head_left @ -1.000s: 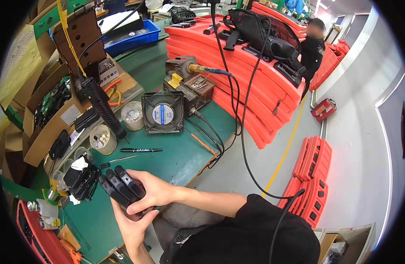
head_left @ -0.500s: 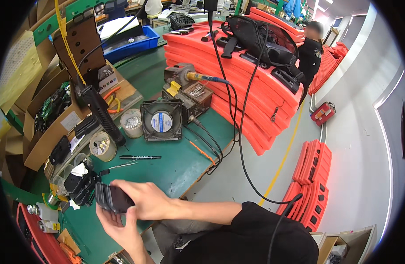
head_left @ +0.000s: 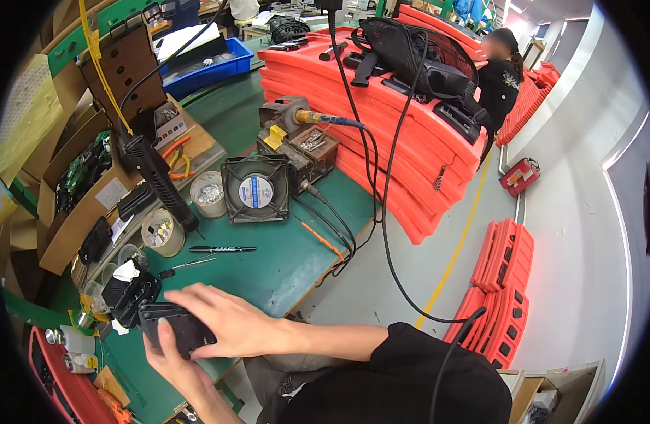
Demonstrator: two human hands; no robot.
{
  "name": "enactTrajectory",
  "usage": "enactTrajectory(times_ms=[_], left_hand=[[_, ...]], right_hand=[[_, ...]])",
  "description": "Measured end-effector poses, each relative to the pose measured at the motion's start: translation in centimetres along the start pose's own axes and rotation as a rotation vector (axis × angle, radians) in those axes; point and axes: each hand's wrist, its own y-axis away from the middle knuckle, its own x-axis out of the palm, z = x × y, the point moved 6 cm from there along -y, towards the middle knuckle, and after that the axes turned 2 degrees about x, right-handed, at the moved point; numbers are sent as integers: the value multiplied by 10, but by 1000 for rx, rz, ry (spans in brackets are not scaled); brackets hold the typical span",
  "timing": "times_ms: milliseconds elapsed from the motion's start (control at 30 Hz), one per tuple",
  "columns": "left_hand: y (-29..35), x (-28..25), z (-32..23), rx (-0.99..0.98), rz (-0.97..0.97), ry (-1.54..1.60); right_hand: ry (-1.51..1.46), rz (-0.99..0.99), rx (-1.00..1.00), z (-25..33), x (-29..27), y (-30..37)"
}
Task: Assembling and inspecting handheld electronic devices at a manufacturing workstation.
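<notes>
Both my hands hold a stack of flat black plastic cases (head_left: 175, 326) over the near left of the table. My left hand (head_left: 175, 367) grips it from below, thumb laid on its face. Across the top and far side go the fingers of my right hand (head_left: 236, 326). A black device with white paper on it (head_left: 129, 290) stands just beyond the stack. Past that lie thin metal tweezers (head_left: 197, 262) and a black marker pen (head_left: 222, 249). What parts the stack is made of, I cannot make out.
A black electric screwdriver (head_left: 159, 180) hangs on a yellow cord. Behind the pen stand tubs of small parts (head_left: 162, 233), a square fan (head_left: 255, 189) and a soldering iron (head_left: 325, 119). Red foam trays (head_left: 381, 162) are piled at the right; a person (head_left: 498, 85) stands beyond.
My hands have turned the stack so its broad face shows more, and my left thumb now lies across it. The person beyond the foam trays has turned their head.
</notes>
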Motion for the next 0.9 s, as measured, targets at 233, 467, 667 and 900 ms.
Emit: enactTrajectory(times_ms=[233,467,667,900], left_hand=[[-3,-9,9,-73,3,183],[-11,-1,20,-100,14,151],[0,8,34,-220,-3,105],[19,25,28,-263,69,182]], right_hand=[[-894,256,384,-32,11,2],[-850,149,383,-45,18,2],[-975,-35,452,-57,17,6],[-368,-301,150,-36,-5,11]])
